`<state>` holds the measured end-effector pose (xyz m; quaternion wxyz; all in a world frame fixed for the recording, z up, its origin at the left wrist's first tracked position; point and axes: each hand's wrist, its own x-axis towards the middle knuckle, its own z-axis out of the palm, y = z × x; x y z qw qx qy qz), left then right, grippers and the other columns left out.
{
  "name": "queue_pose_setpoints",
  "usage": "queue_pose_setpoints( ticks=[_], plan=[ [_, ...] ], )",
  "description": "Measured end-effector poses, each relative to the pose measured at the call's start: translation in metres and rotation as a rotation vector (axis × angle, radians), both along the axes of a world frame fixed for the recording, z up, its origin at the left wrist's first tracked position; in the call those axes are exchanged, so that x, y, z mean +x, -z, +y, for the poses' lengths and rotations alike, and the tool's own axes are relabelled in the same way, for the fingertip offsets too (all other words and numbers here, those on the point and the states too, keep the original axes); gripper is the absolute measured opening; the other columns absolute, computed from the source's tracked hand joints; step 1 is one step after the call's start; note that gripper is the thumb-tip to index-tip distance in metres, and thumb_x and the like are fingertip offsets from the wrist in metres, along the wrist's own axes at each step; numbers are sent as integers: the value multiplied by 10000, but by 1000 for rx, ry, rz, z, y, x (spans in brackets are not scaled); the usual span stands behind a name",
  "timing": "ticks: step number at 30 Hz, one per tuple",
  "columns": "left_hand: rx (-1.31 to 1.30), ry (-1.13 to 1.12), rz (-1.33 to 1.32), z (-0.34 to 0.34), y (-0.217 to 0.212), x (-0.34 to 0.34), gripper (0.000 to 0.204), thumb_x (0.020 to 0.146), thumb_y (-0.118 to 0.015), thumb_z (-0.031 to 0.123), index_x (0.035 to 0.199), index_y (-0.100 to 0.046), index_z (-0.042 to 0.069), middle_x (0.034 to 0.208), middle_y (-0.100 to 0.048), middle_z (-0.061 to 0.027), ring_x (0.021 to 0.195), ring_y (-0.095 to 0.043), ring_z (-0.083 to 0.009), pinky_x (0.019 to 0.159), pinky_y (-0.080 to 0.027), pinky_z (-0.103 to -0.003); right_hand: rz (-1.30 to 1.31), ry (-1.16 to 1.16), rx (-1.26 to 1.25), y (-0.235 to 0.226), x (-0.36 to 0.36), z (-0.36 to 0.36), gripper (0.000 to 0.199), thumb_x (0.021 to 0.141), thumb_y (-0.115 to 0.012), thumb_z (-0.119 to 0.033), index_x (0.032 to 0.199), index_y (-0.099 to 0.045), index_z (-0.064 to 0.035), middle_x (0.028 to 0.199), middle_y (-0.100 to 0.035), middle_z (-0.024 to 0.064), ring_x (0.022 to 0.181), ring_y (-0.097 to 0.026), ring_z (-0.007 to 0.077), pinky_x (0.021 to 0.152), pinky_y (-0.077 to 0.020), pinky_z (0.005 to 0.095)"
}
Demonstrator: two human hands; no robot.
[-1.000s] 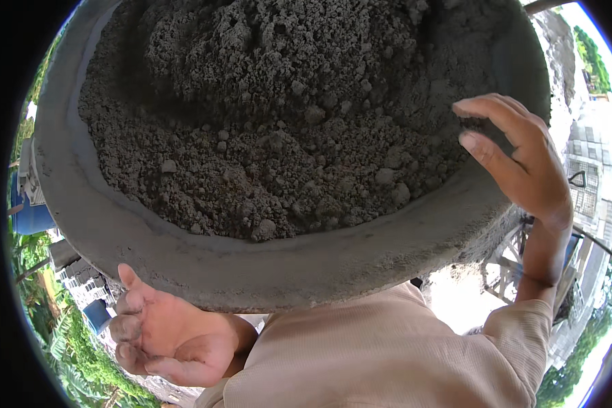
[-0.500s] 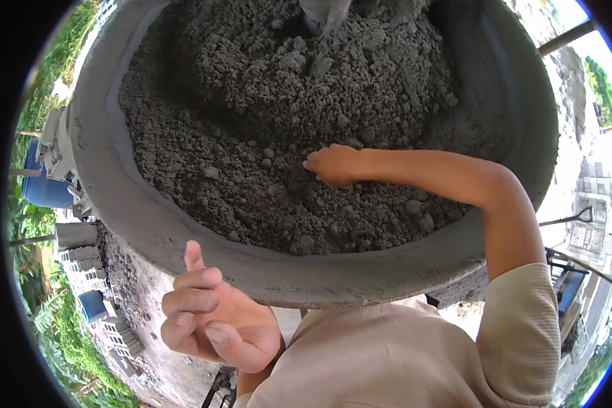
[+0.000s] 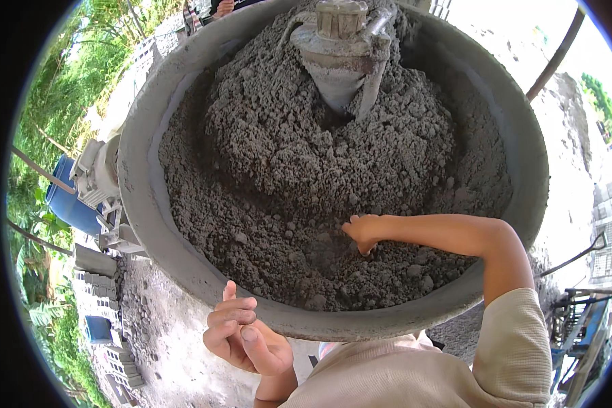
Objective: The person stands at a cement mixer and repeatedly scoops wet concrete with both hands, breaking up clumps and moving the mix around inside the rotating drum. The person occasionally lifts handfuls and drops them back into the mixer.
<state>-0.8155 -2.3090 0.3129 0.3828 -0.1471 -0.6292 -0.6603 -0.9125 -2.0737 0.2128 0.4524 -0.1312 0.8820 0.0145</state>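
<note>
A wide round mixing pan point(image 3: 139, 183) in grey metal holds a crumbly grey cement mix point(image 3: 279, 156). My right hand point(image 3: 364, 232) reaches over the rim from the right and touches the mix near the pan's front. Its fingers are curled together and pointed down; whatever they hold is hidden. My left hand point(image 3: 249, 336) is raised palm-up by the pan's front left rim. Its fingers are loosely bent and apart, with nothing in them. From the heaped mix at the back rises a cement-coated central mixer post point(image 3: 340, 61).
A blue drum point(image 3: 75, 200) and a dusty motor-like unit point(image 3: 96, 170) stand left of the pan. Stacked hollow blocks point(image 3: 102, 292) lie at lower left. A shovel handle point(image 3: 578, 255) and a blue metal frame point(image 3: 578, 326) are at right. Another person's hand point(image 3: 223, 8) shows beyond the far rim.
The view has tilted up, bringing the mixer post and another person's hand into sight. My right hand has turned slightly, staying at the mix. My left hand keeps its half-curled pose.
</note>
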Motion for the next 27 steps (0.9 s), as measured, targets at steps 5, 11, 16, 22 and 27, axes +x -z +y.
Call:
queue_pose_setpoints(
  ticks=[5,11,16,22,27],
  plan=[
    [-6,2,31,3,-1,-2,143,800,-395,72,940,-391,43,761,-438,-73,717,-505,-190,950,-382,-470,-213,-60,-1,10,-7,14,566,731,-657,-240,1196,-448,6,1191,-409,220,992,-524,372,725,-474,463],
    [2,10,42,4,0,-4,154,815,-362,55,948,-430,16,781,-490,-101,741,-495,-179,956,-393,-456,123,-29,-59,-50,-7,19,612,712,-667,-294,1208,-443,-14,1157,-426,226,964,-528,355,730,-467,444],
    [14,-40,51,5,-6,-1,155,823,-362,47,946,-445,2,783,-499,-105,744,-501,-173,951,-403,-453,356,268,-432,-101,20,21,562,764,-602,-314,1201,-408,-19,1117,-459,207,962,-527,337,741,-458,437],
    [37,-11,42,14,3,-8,177,814,-378,24,966,-448,-37,820,-505,-123,760,-533,-201,923,-428,-457,-598,168,-407,-100,92,6,523,865,-482,-362,1228,-385,3,1175,-472,213,1033,-506,292,860,-402,392],
    [14,-2,35,9,-2,-7,175,814,-372,23,958,-458,-24,814,-509,-118,741,-519,-183,946,-412,-452,167,482,-701,-105,86,29,457,868,-485,-300,1208,-432,0,1199,-422,194,1065,-475,298,893,-394,414]
  ],
)
